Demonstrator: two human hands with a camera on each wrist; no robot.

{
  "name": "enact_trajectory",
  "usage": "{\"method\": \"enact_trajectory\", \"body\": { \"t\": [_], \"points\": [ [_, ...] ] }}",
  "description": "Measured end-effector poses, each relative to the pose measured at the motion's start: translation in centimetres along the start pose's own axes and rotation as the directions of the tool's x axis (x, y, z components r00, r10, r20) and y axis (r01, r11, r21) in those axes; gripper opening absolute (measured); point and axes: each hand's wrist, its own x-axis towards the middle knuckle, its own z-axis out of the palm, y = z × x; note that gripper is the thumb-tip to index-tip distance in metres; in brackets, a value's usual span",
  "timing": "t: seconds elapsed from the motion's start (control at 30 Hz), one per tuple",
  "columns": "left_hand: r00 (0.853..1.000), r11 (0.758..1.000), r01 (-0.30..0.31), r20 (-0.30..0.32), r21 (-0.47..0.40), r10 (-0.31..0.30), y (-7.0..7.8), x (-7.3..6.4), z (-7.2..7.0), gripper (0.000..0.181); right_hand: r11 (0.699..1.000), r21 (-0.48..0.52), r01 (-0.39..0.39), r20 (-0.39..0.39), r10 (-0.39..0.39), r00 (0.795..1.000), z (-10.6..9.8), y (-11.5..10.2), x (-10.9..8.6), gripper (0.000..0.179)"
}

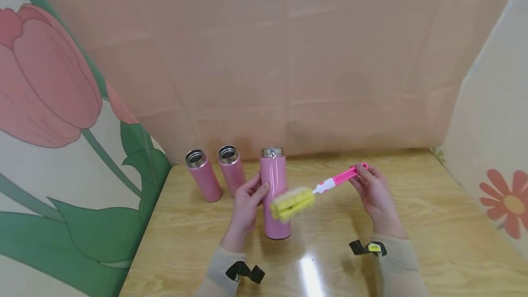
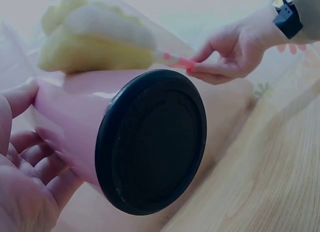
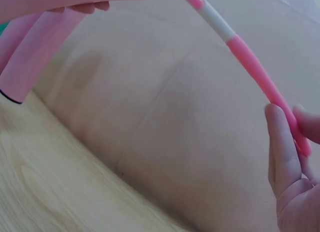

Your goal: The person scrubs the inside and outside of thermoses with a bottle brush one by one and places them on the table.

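Note:
My left hand (image 1: 246, 205) grips a pink vacuum flask (image 1: 273, 173) with a bare metal neck and no lid on it. The black base (image 2: 155, 142) of the flask faces the left wrist camera, lifted off the table. In my right hand (image 1: 376, 192) is a bottle brush, its pink handle (image 3: 255, 70) pinched near the end between thumb and fingers. The yellow and white sponge head (image 1: 294, 203) passes in front of the flask's body in the head view, hiding part of it. Whether sponge and flask touch, I cannot tell.
Two more pink flasks without lids, one (image 1: 205, 180) at the far left and another (image 1: 232, 171) beside it, stand on the wooden table (image 1: 433, 205). A pinkish sheet (image 1: 350, 58) hangs behind the table. Flower-patterned panels rise at both sides.

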Motion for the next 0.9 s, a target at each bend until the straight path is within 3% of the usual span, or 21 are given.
{"method": "enact_trajectory", "body": {
  "t": [0.17,0.3,0.4,0.6,0.9],
  "points": [
    [0.999,1.000,0.004,0.037,0.025,-0.005,0.0,-0.2,0.1,0.052,0.978,0.206,0.017,-0.040,-0.009,0.999,0.2,-0.3,-0.1,0.003],
    [0.996,0.998,0.009,0.085,0.059,-0.014,-0.1,-0.3,0.1,0.055,0.928,0.366,0.067,-0.095,-0.035,0.995,0.6,-0.2,0.0,0.007],
    [0.992,0.997,0.007,0.126,0.080,-0.017,-0.1,-0.2,0.1,0.058,0.894,0.431,0.124,-0.183,-0.048,0.982,1.1,-0.1,0.1,0.006],
    [0.989,0.995,0.036,0.136,0.097,-0.049,-0.1,-0.1,0.0,0.068,0.880,0.428,0.208,-0.324,-0.066,0.944,2.2,0.3,0.2,0.008],
    [0.996,0.993,0.071,0.041,0.091,-0.075,-0.1,0.1,0.1,0.080,0.873,0.421,0.247,-0.345,-0.098,0.934,2.7,0.8,0.2,0.011]
  ]
}}
